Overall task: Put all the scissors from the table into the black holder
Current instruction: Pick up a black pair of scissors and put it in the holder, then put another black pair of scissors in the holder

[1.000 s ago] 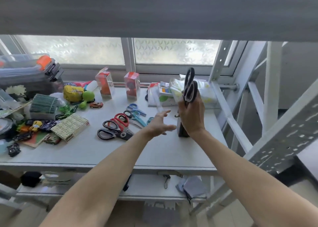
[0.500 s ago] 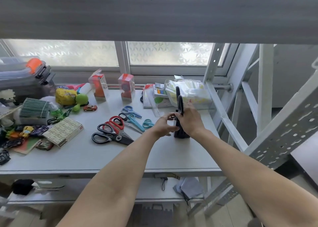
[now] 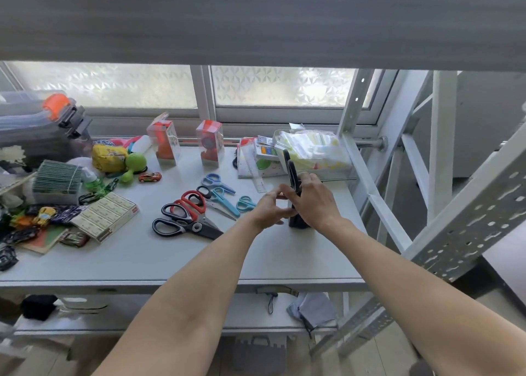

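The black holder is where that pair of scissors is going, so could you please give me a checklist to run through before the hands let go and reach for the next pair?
1. Black holder standing upright on the table: ok.
2. Black-handled scissors in the holder, handles up: ok; how deep the blades sit: cannot tell.
3. Left hand steadying the holder: ok.
4. Right hand released from the scissors: not ok, it is closed around them.
5. Remaining scissors within view: ok; large black pair, red pair and blue pair lie to the left.
6. All scissors stored: not ok.
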The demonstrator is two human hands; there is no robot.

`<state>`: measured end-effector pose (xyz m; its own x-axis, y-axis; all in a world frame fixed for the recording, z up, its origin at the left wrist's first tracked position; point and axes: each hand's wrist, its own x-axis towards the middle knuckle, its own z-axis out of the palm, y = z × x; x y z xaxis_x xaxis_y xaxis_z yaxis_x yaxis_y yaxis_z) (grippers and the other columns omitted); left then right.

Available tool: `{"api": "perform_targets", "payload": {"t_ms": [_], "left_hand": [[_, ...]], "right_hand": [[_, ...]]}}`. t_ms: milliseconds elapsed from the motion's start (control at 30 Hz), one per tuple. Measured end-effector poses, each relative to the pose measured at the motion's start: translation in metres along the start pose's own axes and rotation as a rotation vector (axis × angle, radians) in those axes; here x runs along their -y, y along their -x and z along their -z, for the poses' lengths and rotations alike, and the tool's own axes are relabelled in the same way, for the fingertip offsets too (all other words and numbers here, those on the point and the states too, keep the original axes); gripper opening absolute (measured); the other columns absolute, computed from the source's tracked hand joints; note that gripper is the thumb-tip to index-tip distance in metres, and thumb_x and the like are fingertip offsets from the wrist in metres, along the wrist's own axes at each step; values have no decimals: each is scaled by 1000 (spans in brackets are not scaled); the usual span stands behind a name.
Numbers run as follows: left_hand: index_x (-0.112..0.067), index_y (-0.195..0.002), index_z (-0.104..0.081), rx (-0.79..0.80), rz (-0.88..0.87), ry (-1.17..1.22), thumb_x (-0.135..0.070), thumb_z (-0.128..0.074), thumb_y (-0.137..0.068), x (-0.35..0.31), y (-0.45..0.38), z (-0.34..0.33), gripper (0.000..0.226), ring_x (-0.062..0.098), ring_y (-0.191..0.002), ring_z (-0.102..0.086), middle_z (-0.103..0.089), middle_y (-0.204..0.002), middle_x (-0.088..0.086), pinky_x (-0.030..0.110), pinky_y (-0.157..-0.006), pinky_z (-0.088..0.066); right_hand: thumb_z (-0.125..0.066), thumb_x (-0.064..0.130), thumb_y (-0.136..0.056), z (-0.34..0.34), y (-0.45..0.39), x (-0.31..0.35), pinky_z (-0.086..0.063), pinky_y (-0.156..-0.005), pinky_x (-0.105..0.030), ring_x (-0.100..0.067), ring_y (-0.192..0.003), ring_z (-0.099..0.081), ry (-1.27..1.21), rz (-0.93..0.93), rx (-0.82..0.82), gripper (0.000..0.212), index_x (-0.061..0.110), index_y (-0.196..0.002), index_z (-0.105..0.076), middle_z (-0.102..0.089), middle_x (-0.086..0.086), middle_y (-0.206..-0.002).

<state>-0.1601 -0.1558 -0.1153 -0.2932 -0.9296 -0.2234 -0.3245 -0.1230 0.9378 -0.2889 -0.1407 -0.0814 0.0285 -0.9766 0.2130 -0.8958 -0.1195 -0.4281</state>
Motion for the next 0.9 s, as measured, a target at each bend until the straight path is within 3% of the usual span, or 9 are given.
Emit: {"api": "perform_targets", "payload": {"t_ms": [133, 300, 367, 467, 567, 700, 800, 900], "left_hand": [[-17, -143, -41, -15, -6, -6, -11, -69, -87, 1, -1, -1, 63, 28, -105, -65, -50, -141, 3, 43, -88, -57], [-24, -148, -36, -12, -4, -48, -6, -70, -83, 3, 1, 1, 75, 27, -117, -57, -45, -142, 3, 33, -79, -58], [-20, -146, -40, -72, -17, -67, -3, -66, -84, 8, 3, 8, 69, 29, -112, -60, -49, -139, 7, 30, -75, -57], [-8, -131, -55, -317, -63, -38, -3, -56, -90, 19, 10, 33, 41, 27, -87, -67, -63, -125, 15, 21, -59, -53], [-4, -118, -62, -627, -54, -41, -7, -52, -94, 37, 25, 71, 26, 25, -84, -67, -68, -112, 16, 16, -57, -50], [-8, -111, -64, -1029, 113, -159, -12, -47, -95, 69, 53, 120, 24, 32, -103, -64, -68, -113, 14, 27, -77, -43], [-10, -122, -59, -1102, 272, -252, -15, -47, -95, 95, 72, 150, 30, 36, -112, -58, -54, -129, 18, 38, -89, -46], [-11, -136, -50, -1009, 424, -331, -19, -50, -94, 114, 84, 172, 43, 39, -127, -46, -42, -141, 22, 44, -102, -40]], "right_hand": [[-34, 71, -89, 10, 6, 3, -46, -90, -43, -27, -106, -62, 65, 63, -202, 71, 15, -126, -57, -64, -7, -118], [-38, 51, -96, 29, 4, 29, -46, -76, -39, -19, -79, -58, -170, 147, -517, 46, 13, -109, -60, -60, -3, -90], [-43, 35, -100, 32, 1, 47, -46, -70, -39, -19, -73, -55, -224, 205, -578, 30, 11, -102, -61, -59, -3, -87], [-44, 23, -98, 23, 4, 75, -37, -61, -29, -17, -67, -52, -280, 335, -591, 24, 7, -95, -61, -62, -6, -86], [-45, 21, -97, -3, 15, 98, -35, -57, -25, -15, -65, -51, -278, 439, -459, 20, 7, -99, -60, -63, -5, -87], [-50, 20, -97, -51, 24, 113, -46, -67, -31, -27, -85, -64, -230, 384, -7, 24, 11, -118, -57, -63, -9, -105], [-50, 23, -98, -83, 26, 124, -50, -83, -40, -33, -103, -61, -114, 328, 251, 31, 11, -126, -54, -59, -11, -119], [-49, 21, -98, -105, 26, 137, -49, -88, -42, -35, -112, -58, -42, 331, 335, 41, 13, -137, -47, -52, -13, -131]]}}
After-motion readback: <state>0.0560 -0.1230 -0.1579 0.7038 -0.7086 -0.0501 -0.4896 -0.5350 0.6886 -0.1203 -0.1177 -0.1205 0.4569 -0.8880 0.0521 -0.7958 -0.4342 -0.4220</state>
